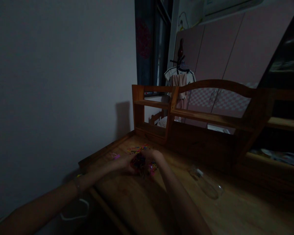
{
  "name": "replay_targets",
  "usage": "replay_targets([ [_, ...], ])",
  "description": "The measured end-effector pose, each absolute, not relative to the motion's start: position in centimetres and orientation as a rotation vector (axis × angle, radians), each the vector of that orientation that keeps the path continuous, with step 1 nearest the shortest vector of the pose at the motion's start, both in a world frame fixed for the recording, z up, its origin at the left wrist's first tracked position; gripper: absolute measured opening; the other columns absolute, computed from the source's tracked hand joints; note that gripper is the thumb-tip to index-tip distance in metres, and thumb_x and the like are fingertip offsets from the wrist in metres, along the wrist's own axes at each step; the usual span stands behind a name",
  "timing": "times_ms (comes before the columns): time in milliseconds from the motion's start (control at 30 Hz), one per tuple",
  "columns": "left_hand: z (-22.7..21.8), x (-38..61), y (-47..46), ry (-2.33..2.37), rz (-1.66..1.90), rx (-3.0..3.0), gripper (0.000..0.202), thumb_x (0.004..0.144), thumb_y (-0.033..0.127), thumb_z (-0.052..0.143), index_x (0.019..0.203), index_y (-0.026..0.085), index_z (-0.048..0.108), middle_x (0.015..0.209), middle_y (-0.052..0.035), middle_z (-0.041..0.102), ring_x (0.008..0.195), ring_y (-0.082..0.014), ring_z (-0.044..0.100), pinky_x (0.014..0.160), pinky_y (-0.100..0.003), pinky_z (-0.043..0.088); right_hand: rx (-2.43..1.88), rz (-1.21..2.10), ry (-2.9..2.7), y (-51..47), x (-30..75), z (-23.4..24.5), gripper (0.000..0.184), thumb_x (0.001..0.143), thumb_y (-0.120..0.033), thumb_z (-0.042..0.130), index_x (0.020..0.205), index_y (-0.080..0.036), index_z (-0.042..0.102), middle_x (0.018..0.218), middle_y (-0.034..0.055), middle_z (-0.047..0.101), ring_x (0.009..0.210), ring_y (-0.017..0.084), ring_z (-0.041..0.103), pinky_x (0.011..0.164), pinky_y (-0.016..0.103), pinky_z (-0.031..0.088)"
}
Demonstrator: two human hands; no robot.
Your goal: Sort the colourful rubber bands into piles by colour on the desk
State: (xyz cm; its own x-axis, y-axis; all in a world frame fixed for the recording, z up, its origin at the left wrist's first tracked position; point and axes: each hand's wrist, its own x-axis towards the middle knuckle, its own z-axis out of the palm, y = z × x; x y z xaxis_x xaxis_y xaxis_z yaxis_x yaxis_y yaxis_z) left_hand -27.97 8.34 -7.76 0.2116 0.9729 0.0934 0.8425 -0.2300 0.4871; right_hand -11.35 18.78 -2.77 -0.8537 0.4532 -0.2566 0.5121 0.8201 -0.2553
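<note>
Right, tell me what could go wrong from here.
Small pieces might slip from the multicoloured pile between the left grip and right grip, scattering over the desk.
The clear bottle, lying on its side beyond the right forearm, could roll if bumped.
In this dim light, the pink-purple piece lying apart may be overlooked.

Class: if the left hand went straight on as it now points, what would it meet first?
The left hand would probably meet the pile of small coloured pieces first, with the right hand beyond; dim light leaves depth unclear.
</note>
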Motion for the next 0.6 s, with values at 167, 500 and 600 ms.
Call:
replay_targets([
  [167,-7.6,-26.9,9.5,1.641,0.695,2.104,0.065,0.055,0.018,0.073,0.12,0.016,0.063,0.12,-0.0099,0.066,0.106,-0.0301,0.061,0.095,-0.039,0.047,0.764,-0.489,2.856,18.9,-12.3,-3.7,0.059,0.048,-0.025,0.087,0.104,-0.022,0.07,0.107,0.0068,0.073,0.096,0.026,0.069,0.076,0.024,0.053],
  [500,-4.5,-27.2,9.7,1.731,0.879,2.002,0.041,0.072,0.013,0.052,0.11,0.016,0.066,0.098,-0.0057,0.072,0.099,-0.0263,0.064,0.092,-0.04,0.049,0.895,-0.66,3.036,19.1,-11.1,-1.1,0.016,0.078,-0.024,0.066,0.091,-0.018,0.074,0.088,0.0072,0.075,0.079,0.022,0.071,0.062,0.021,0.049],
  [600,-3.0,-27.1,9.6,1.73,0.976,1.973,0.044,0.072,0.015,0.054,0.114,0.018,0.064,0.104,-0.006,0.071,0.106,-0.0264,0.061,0.096,-0.04,0.047,0.857,-0.745,3.115,19.3,-10.7,-0.1,0.021,0.083,-0.023,0.061,0.101,-0.021,0.07,0.101,0.005,0.073,0.09,0.021,0.068,0.072,0.022,0.049],
])
